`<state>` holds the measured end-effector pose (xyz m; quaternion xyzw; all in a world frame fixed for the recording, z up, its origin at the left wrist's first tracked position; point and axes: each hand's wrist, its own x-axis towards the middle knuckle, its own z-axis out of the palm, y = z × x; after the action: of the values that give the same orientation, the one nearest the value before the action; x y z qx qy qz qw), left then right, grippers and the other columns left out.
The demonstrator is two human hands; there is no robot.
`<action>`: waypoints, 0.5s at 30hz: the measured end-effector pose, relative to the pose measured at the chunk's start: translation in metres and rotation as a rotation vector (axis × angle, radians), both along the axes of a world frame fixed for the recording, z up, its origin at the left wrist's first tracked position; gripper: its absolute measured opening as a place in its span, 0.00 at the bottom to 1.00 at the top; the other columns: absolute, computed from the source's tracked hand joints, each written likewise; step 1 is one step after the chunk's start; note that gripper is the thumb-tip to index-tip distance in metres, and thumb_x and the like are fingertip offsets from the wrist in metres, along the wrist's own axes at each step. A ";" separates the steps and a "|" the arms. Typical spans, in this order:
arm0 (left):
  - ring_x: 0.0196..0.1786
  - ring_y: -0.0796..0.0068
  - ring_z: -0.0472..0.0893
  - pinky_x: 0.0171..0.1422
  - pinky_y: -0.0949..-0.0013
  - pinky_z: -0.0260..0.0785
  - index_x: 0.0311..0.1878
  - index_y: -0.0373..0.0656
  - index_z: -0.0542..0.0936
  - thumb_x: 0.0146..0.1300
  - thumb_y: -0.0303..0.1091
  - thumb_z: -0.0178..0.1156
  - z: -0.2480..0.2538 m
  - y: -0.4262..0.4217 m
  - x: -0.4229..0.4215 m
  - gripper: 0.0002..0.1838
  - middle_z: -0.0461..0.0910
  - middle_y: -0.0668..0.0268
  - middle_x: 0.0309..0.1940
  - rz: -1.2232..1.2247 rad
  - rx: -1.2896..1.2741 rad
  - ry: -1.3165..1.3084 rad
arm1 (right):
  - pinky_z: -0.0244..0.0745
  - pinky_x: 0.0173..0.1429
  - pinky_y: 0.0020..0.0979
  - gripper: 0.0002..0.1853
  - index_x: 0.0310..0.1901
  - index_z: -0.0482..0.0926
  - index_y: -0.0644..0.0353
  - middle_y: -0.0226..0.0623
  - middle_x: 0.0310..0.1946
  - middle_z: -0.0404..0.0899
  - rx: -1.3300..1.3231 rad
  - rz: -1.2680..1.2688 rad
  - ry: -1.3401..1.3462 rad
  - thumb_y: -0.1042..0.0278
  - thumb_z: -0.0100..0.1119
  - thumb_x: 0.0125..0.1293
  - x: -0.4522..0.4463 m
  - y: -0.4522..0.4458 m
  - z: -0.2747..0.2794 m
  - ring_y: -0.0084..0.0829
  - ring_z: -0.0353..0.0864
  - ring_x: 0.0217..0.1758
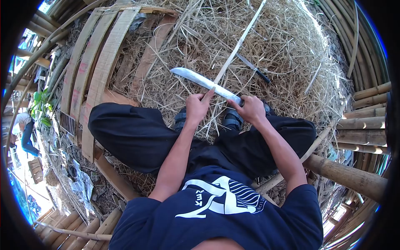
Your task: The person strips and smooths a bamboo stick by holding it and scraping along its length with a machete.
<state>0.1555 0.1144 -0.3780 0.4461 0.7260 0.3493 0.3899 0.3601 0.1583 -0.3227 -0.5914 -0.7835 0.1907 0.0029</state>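
My right hand [252,109] is closed around the handle end of a machete [193,78], whose pale, broad blade points to the upper left. Across the blade lies a long, thin bamboo strip [239,41], running up to the top edge of the view. My left hand [197,108] is closed at the strip's near end, thumb stretched along it just below the blade. Whether strip and blade touch I cannot tell. Beyond my right hand, a knife with a black handle [262,76] rests on the shavings.
Heaped bamboo shavings [291,54] cover the ground ahead. Wooden slats [89,62] stand on the left. Bamboo poles [362,125] line the right side, with a thick one [346,175] near my right elbow. Another person [26,131] is at the far left.
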 end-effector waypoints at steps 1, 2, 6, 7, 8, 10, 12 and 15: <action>0.13 0.70 0.65 0.24 0.61 0.59 0.24 0.32 0.82 0.65 0.60 0.58 -0.002 0.001 -0.001 0.34 0.69 0.57 0.09 -0.001 0.002 0.001 | 0.79 0.39 0.46 0.39 0.30 0.85 0.65 0.52 0.19 0.80 -0.037 -0.009 0.048 0.27 0.52 0.59 0.000 0.000 0.000 0.50 0.83 0.29; 0.13 0.73 0.66 0.23 0.63 0.60 0.27 0.33 0.82 0.66 0.60 0.57 -0.004 0.003 -0.003 0.32 0.71 0.60 0.10 -0.033 -0.043 -0.175 | 0.79 0.40 0.46 0.39 0.30 0.85 0.65 0.52 0.19 0.80 -0.099 -0.019 0.058 0.27 0.52 0.59 0.000 0.002 0.001 0.50 0.83 0.29; 0.16 0.82 0.73 0.21 0.75 0.65 0.45 0.38 0.80 0.71 0.57 0.52 0.000 0.005 -0.014 0.27 0.76 0.68 0.19 -0.144 -0.215 -0.652 | 0.79 0.41 0.46 0.39 0.29 0.85 0.66 0.53 0.19 0.79 -0.129 -0.010 0.045 0.27 0.52 0.59 0.002 0.004 0.003 0.51 0.83 0.31; 0.17 0.83 0.75 0.21 0.77 0.67 0.46 0.38 0.79 0.71 0.56 0.51 0.002 0.006 -0.016 0.26 0.77 0.69 0.20 -0.176 -0.250 -0.728 | 0.77 0.39 0.45 0.38 0.30 0.84 0.66 0.52 0.19 0.79 -0.129 0.009 0.041 0.29 0.53 0.60 0.004 0.005 0.000 0.50 0.83 0.30; 0.22 0.79 0.80 0.27 0.75 0.75 0.40 0.36 0.79 0.71 0.53 0.53 0.011 0.007 -0.019 0.25 0.80 0.63 0.24 -0.185 -0.275 -0.733 | 0.76 0.37 0.44 0.36 0.31 0.84 0.66 0.51 0.18 0.78 -0.127 0.028 0.037 0.30 0.55 0.60 0.006 0.006 -0.002 0.49 0.82 0.29; 0.26 0.73 0.82 0.31 0.72 0.78 0.42 0.35 0.77 0.71 0.51 0.53 0.006 0.008 -0.020 0.23 0.81 0.59 0.29 -0.175 -0.238 -0.815 | 0.75 0.36 0.44 0.36 0.30 0.84 0.66 0.51 0.18 0.78 -0.158 0.031 0.051 0.30 0.55 0.60 0.007 0.009 0.000 0.49 0.82 0.28; 0.30 0.67 0.85 0.36 0.69 0.80 0.44 0.34 0.75 0.72 0.49 0.54 0.004 0.008 -0.022 0.22 0.83 0.55 0.34 -0.163 -0.197 -0.895 | 0.75 0.36 0.44 0.36 0.29 0.84 0.67 0.52 0.18 0.78 -0.187 0.038 0.066 0.31 0.55 0.60 0.007 0.010 0.002 0.48 0.82 0.28; 0.38 0.55 0.86 0.42 0.63 0.82 0.54 0.32 0.70 0.72 0.46 0.54 0.016 0.007 -0.021 0.23 0.81 0.48 0.44 -0.201 -0.200 -1.138 | 0.73 0.34 0.44 0.36 0.28 0.84 0.67 0.52 0.18 0.77 -0.153 0.048 0.099 0.31 0.56 0.60 0.009 0.008 0.002 0.49 0.81 0.28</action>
<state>0.1342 0.1218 -0.3618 0.2161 0.3860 0.4249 0.7898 0.3693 0.1664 -0.3204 -0.5608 -0.7794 0.2793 -0.0080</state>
